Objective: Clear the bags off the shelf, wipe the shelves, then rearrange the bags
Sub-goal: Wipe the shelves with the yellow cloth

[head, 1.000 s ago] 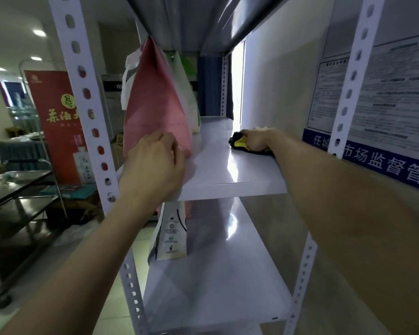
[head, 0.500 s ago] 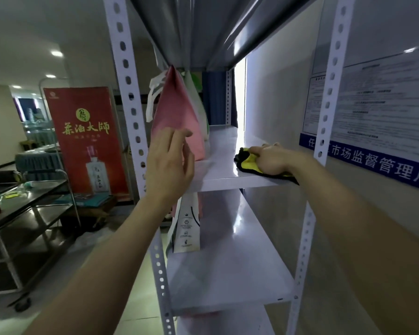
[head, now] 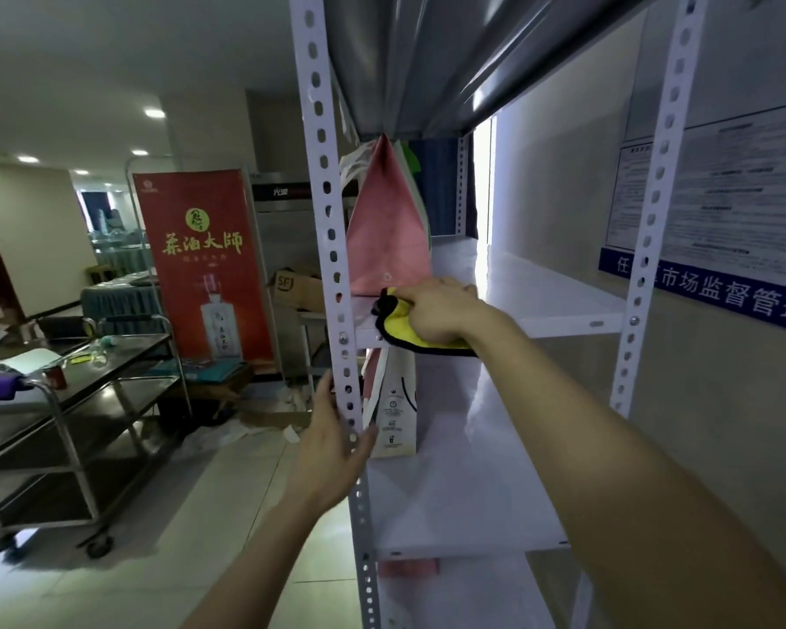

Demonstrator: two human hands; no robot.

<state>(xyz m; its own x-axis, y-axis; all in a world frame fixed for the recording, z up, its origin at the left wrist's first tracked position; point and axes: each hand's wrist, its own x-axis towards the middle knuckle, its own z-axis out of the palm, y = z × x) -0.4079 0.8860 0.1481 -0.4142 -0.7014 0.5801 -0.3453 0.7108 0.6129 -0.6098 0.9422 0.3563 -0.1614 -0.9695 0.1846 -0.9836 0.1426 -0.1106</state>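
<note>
- Two hands are at work. My right hand [head: 436, 311] is clenched on a yellow cloth with a black hem [head: 398, 329] and presses it onto the front left corner of the white metal shelf board [head: 541, 292], at the centre of the frame.
- My left hand [head: 336, 442] is released and holds nothing. Its fingers lie loose against the white perforated metal post [head: 332, 265], lower and left of centre.
- Directly above the cloth in the frame stands the tall pink bag with a peaked top [head: 386, 229], long axis upright, close against the post. I cannot tell whether it touches the cloth or is just beside it.
- My right hand is the nearer to that bag. The left is nearer to the white bag printed with small black symbols [head: 393, 401], which stands on the shelf below.
- Bare board runs to the right and away from the cloth, so I judge a wiping stroke would go rightward. The patch under the pink bag would need the bag lifted first.
</note>
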